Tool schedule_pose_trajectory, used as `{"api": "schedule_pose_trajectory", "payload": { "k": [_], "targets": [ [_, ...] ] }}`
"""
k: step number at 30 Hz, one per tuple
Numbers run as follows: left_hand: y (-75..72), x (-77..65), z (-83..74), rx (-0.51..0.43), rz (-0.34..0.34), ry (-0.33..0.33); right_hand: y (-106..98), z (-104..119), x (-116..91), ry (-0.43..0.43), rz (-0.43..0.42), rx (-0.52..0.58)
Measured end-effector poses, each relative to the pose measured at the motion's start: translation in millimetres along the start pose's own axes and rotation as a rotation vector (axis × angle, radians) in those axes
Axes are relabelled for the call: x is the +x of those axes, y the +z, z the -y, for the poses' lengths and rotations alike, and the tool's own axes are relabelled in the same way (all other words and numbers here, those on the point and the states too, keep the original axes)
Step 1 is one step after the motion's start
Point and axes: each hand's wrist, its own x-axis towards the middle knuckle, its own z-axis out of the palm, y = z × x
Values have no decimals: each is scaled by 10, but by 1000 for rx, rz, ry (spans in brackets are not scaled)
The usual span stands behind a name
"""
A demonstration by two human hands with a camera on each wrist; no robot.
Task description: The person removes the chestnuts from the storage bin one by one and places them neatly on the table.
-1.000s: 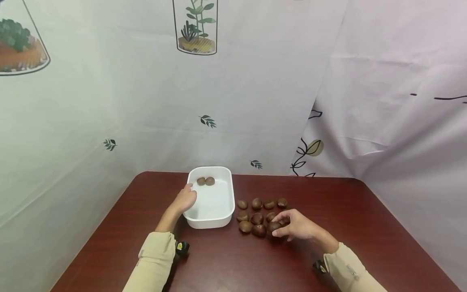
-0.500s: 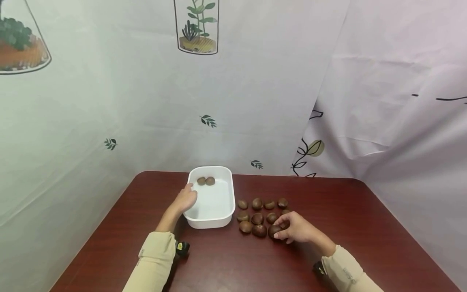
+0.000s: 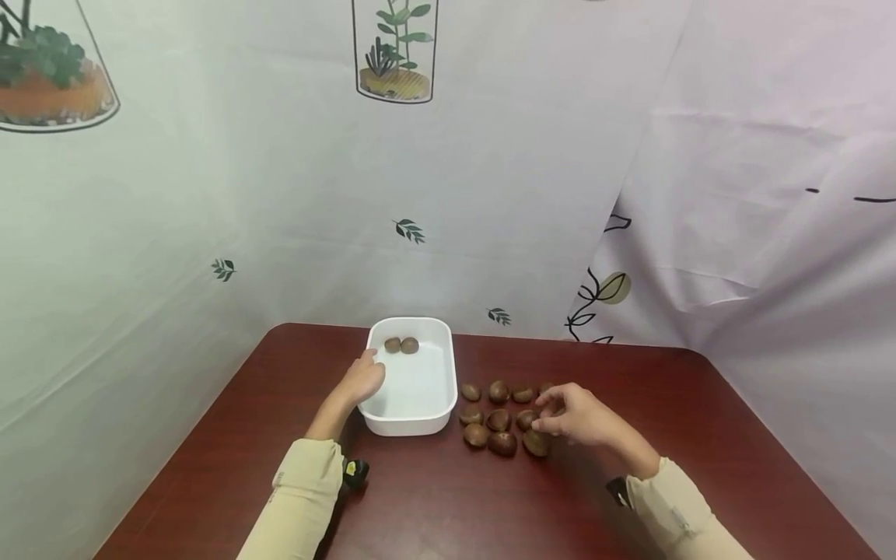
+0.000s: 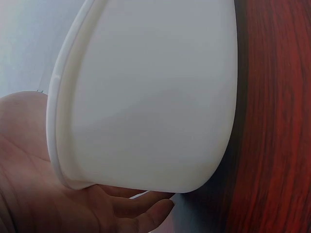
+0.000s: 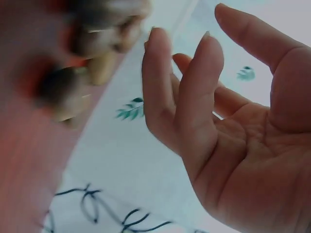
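Two brown chestnuts [image 3: 401,345] lie side by side at the far end of a white plastic tray [image 3: 453,381]. My left hand [image 3: 362,379] holds the tray by its left side. In the left wrist view, the thumb side is over the rim and the fingers curl against the outer wall. Right of the tray, several chestnuts [image 3: 502,444] lie in rows on the table. My right hand [image 3: 575,414] hovers over the right end of these rows, covering some of them. Its fingers are loosely bent and apart, with nothing between them in the right wrist view.
The dark red wooden table [image 3: 448,505] reaches back to a pale cloth backdrop [image 3: 315,194] with printed plants. Black wrist cameras [image 3: 355,472] sit at both sleeve cuffs.
My right hand has let go of a chestnut at the right end of the near row and lifted away from it. The left hand stays on the tray. The head view has shifted slightly.
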Motion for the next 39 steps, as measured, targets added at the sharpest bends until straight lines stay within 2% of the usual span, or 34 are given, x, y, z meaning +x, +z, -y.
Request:
{"api": "schedule_pose_trajectory", "payload": {
  "k": [4, 7, 16, 21, 26, 32, 39],
  "targets": [
    [5, 4, 8, 8, 0, 7, 5, 207, 152, -78, 10, -14],
    [10, -4, 7, 1, -1, 11, 91, 363, 326, -115, -2, 7],
    [23, 9, -22, 9, -11, 24, 672, 690, 949, -139, -64, 211],
    [15, 12, -12, 6, -23, 27, 930, 740, 1309, -28, -73, 383],
    [26, -8, 46, 17, -28, 43, 1045, 738, 1620, 89, -59, 563],
    [24, -28, 44, 38, -34, 53, 1057, 776, 1860, 194, -5, 604],
    [22, -22, 21, 53, -45, 59, 1131, 780, 2018, 281, -10, 660]
  ]
}}
